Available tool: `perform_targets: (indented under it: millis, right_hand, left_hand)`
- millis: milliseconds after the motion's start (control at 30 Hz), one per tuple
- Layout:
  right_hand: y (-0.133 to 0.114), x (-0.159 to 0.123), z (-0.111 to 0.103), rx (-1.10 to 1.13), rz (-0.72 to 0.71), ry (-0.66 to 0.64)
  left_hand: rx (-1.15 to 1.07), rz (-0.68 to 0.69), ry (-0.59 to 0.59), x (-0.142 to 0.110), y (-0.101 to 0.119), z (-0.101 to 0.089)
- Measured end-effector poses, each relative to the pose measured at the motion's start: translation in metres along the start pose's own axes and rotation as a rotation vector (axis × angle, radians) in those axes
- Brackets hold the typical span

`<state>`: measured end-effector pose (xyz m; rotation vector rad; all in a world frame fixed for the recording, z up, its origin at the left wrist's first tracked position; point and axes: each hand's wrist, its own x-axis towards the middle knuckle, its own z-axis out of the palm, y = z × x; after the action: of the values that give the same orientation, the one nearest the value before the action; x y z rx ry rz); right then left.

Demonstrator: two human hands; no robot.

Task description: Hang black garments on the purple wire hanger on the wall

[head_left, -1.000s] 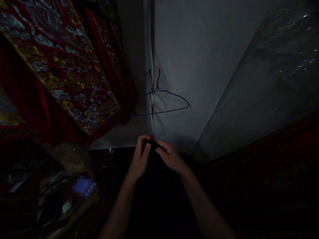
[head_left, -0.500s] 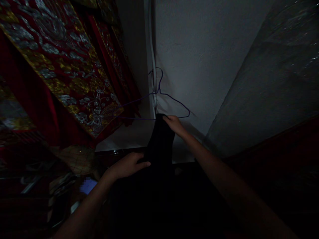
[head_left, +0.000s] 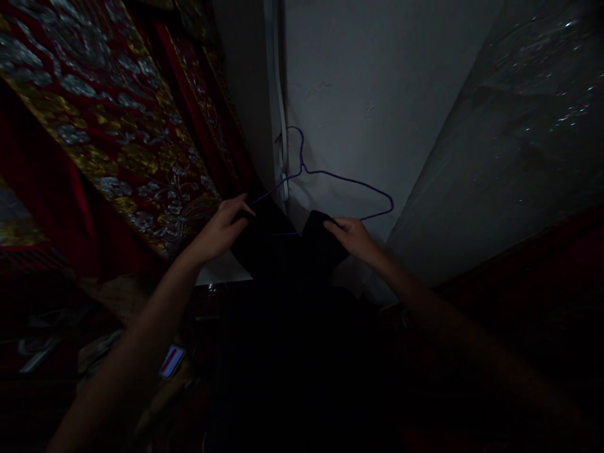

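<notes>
A thin purple wire hanger (head_left: 330,177) hangs by its hook against the pale wall. A black garment (head_left: 287,251) drapes over the hanger's bottom bar and falls down into the dark. My left hand (head_left: 221,228) grips the garment's left edge at the hanger's left arm. My right hand (head_left: 353,236) pinches the garment's right part just under the hanger's right end.
Red cloths embroidered in gold and silver (head_left: 123,132) hang at the left. A white cable (head_left: 279,113) runs down the wall corner. A grey plastic-covered surface (head_left: 509,145) slopes at the right. A small lit screen (head_left: 170,361) lies among dark clutter low left.
Both hands rose from waist height to the hanger with the black garment. The garment now hangs over the bar, and the hanger has swung to the right.
</notes>
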<state>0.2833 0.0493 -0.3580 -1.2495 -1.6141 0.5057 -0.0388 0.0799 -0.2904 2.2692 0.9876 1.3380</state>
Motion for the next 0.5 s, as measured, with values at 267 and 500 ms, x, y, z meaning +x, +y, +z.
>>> perform_targets:
  millis: [267,500]
  right_hand:
    - [0.010,-0.021,-0.030,-0.114,-0.254,0.520]
    - [0.001,0.028,-0.108,0.093,-0.020,0.212]
  left_hand:
    - [0.120,0.061,0.002,0.028,-0.007,0.015]
    - [-0.019,0.007,0.173,0.032,-0.014,-0.008]
